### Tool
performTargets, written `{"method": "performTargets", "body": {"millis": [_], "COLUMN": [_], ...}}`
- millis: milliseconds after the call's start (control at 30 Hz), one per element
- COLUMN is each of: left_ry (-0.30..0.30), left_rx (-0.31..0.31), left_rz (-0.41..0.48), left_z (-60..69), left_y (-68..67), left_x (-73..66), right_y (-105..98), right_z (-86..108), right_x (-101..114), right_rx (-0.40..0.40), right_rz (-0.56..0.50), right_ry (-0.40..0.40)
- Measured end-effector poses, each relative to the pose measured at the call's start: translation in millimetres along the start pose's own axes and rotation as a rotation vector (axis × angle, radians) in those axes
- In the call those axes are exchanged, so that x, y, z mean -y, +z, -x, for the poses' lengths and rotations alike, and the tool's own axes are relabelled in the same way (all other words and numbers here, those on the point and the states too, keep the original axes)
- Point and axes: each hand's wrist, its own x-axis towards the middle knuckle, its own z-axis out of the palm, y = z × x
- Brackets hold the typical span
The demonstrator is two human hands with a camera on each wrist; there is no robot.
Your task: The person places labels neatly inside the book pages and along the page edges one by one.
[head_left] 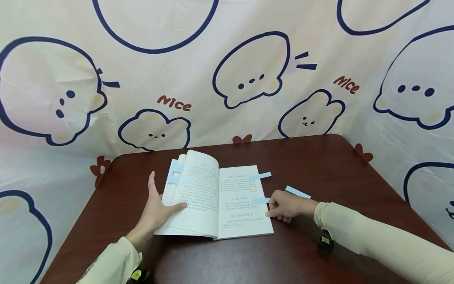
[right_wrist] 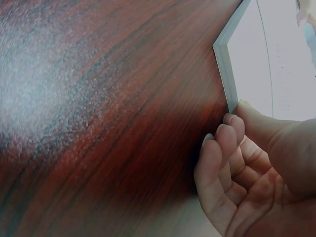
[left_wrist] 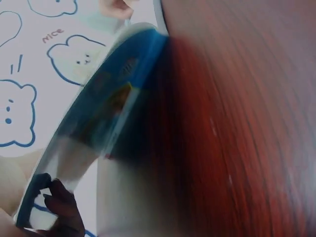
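An open book (head_left: 237,227) with printed pages lies near the middle of the table, its left part raised off the surface. My left hand (head_left: 154,215) grips that left part, thumb on the page and the other fingers behind the cover. The blue picture cover (left_wrist: 116,94) shows from below in the left wrist view. At the right edge, my right hand (head_left: 288,204) pinches the book, thumb on the page (right_wrist: 252,59) and fingertips against the edge. Light blue sticky tabs (head_left: 260,176) stick out from the right page, and others (head_left: 173,180) sit on the left pages.
A separate light blue strip (head_left: 298,192) shows just beyond my right wrist. The dark red-brown wooden table (head_left: 305,157) extends around the book. A white cloth (head_left: 227,122) printed with cartoon bears hangs behind and at both sides.
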Motion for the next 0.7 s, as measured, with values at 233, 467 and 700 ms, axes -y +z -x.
{"method": "performTargets", "body": {"millis": [233, 467, 700], "left_ry": [-0.045, -0.063, -0.056], "left_rx": [0.089, 0.196, 0.252], "left_rz": [0.175, 0.298, 0.327], "left_z": [0.8, 5.1, 7.6], "left_y": [1.9, 4.5, 7.8], "left_x": [-9.0, -18.5, -29.8], "right_y": [-0.7, -1.0, -1.6], "right_z": [0.4, 1.3, -0.3], "right_x": [-1.2, 0.7, 1.6], "right_rx": [0.001, 0.002, 0.005], "right_rz": [0.004, 0.000, -0.002], "right_ry": [-0.004, 0.017, 0.035]}}
